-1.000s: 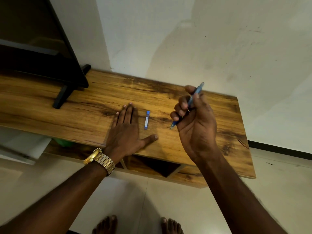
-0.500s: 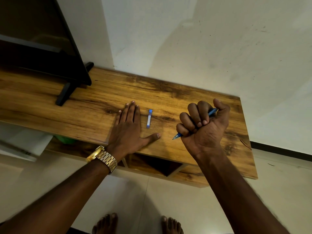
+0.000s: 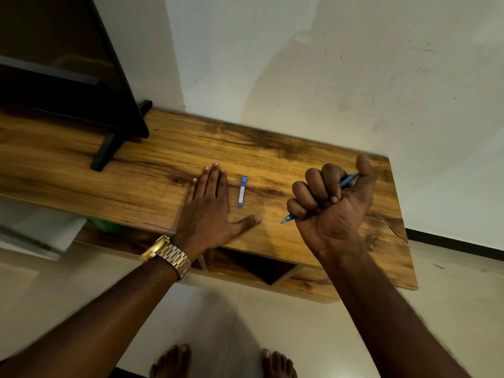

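My right hand (image 3: 331, 205) grips a blue pen (image 3: 347, 181) in a fist above the wooden shelf top (image 3: 272, 148); the pen's tip pokes out at the lower left and the thumb sits over its upper end. My left hand (image 3: 208, 205) lies flat on the wood, fingers straight and thumb spread to the right. A small blue tube with a white label (image 3: 242, 191) lies on the wood between the left fingers and the right fist, touching neither.
A black TV (image 3: 68, 77) stands on its foot (image 3: 105, 151) at the shelf's left. A white wall runs behind. Under the top are open compartments (image 3: 253, 268). Bare feet (image 3: 171, 361) stand on pale floor tiles.
My right hand turned from a fingertip hold with the pen pointing up into a fist round the pen, thumb on its end. The left hand stayed flat.
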Available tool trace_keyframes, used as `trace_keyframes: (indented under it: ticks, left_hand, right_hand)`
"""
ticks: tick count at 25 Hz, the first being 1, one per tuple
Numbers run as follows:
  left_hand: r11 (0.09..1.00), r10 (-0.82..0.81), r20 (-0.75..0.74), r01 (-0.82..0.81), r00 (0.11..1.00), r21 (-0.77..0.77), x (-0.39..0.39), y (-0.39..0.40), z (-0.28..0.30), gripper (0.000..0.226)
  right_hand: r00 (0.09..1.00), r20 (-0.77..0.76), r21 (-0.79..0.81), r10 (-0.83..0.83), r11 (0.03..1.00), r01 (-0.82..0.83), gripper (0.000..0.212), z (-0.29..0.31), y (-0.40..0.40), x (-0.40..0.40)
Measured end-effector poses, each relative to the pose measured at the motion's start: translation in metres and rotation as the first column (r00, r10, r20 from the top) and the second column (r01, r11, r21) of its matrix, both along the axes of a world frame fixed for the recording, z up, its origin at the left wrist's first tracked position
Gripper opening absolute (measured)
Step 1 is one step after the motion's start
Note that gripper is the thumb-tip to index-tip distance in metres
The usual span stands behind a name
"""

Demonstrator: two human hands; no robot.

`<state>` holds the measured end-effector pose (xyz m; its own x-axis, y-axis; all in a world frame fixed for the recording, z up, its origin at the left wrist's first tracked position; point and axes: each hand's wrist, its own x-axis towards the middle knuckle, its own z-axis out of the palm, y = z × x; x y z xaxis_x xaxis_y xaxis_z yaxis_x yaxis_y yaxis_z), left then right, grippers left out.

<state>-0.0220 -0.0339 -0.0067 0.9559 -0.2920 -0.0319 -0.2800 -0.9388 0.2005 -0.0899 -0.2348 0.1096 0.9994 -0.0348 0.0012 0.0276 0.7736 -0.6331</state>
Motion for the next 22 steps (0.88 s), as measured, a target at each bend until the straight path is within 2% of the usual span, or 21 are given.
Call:
trace_keyframes:
  ticks: [3,7,11,16,22]
  left_hand:
    - [1.000,-0.005,0.005,0.005,1.000,0.000,0.0005,0.0003,-0.0006,0.147]
    - [1.000,-0.007,0.012,0.008,1.000,-0.004,0.0005,0.0003,-0.0015,0.147]
    - [1.000,-0.005,0.014,0.005,1.000,-0.009,0.0003,0.0000,-0.0011,0.147]
    - [1.000,-0.005,0.014,0.005,1.000,-0.004,0.0005,-0.0001,-0.0020,0.147]
    - [1.000,-0.001,0.018,0.001,1.000,-0.001,0.0013,0.0008,-0.0018,0.147]
  right_hand:
    - [1.000,0.003,0.011,-0.004,1.000,0.004,0.074,0.0017,0.0001,-0.0003]
    - [1.000,-0.020,0.002,-0.016,1.000,0.016,0.067,0.0023,-0.0014,-0.0005]
    - [1.000,0.014,0.046,0.010,0.999,-0.010,0.075,0.0040,0.0000,-0.0001]
    - [1.000,-0.005,0.027,-0.012,1.000,0.012,0.066,0.0021,-0.0022,0.0000]
    - [1.000,0.027,0.030,-0.015,0.999,0.014,0.078,0.0047,0.0007,0.0000]
